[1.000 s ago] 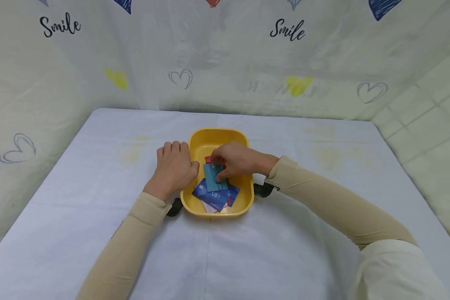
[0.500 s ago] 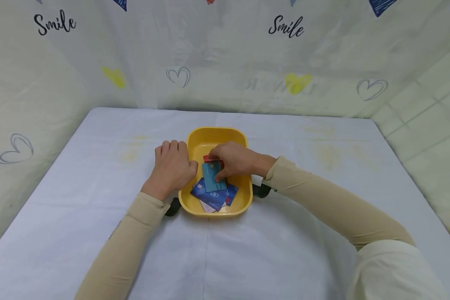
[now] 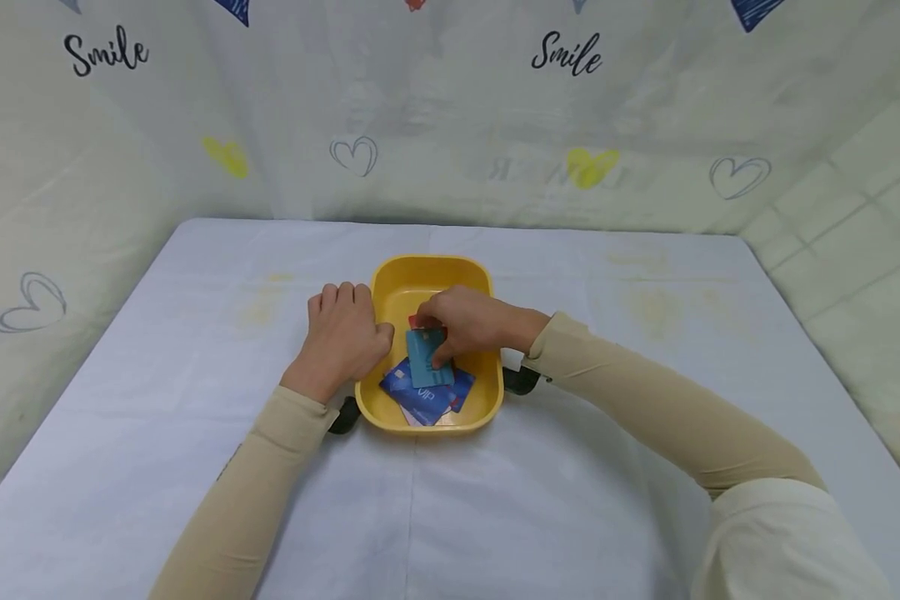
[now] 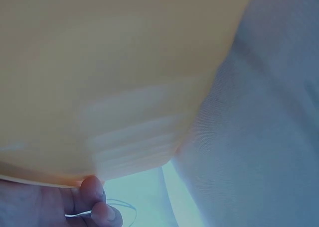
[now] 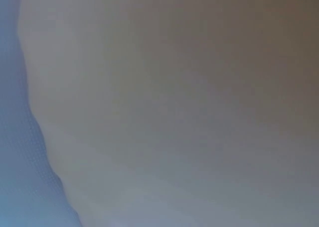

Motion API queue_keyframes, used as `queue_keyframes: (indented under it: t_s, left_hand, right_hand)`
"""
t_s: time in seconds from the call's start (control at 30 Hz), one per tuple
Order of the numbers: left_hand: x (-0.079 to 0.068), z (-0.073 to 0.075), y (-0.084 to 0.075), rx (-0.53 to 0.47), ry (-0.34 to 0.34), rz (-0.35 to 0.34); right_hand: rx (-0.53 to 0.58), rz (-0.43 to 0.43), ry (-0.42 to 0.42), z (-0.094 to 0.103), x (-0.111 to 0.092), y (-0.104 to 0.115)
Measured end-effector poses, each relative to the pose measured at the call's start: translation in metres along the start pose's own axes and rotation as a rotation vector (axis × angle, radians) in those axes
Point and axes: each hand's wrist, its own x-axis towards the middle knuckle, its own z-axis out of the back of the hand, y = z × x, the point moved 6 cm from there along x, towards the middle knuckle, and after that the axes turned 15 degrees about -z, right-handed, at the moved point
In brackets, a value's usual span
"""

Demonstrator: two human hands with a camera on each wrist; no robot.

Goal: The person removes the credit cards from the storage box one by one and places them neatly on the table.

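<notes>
In the head view, a yellow plastic basin stands on the table with several bank-style cards inside. My left hand grips its left rim; in the left wrist view the fingers curl against the rim from outside. My right hand reaches in over the right side and pinches a teal card, thumb on its face and fingers curled at its far edge. A red card shows partly under those fingers. Below the teal card lie a blue VIP card, another blue card and a pale pink card.
A white cloth covers the table. Behind it hangs a pale curtain with hearts and "Smile" printed on it. A dark wrist-camera mount sits beside the basin's right wall. The right wrist view is filled by a blurred pale surface.
The teal card has shifted slightly toward the near end of the basin, and less of the red card shows. My left hand keeps its place on the rim.
</notes>
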Motion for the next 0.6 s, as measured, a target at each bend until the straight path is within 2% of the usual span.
queue_keyframes:
  t_s: [0.33, 0.6]
  left_hand:
    - [-0.0014, 0.0001, 0.001, -0.014, -0.005, -0.005]
    - [-0.0006, -0.0007, 0.0006, -0.016, -0.01, -0.012]
  right_hand:
    - [0.008, -0.022, 0.053, 0.0002, 0.0018, 0.0004]
    - [-0.004, 0.026, 0.062, -0.0001, -0.0009, 0.0009]
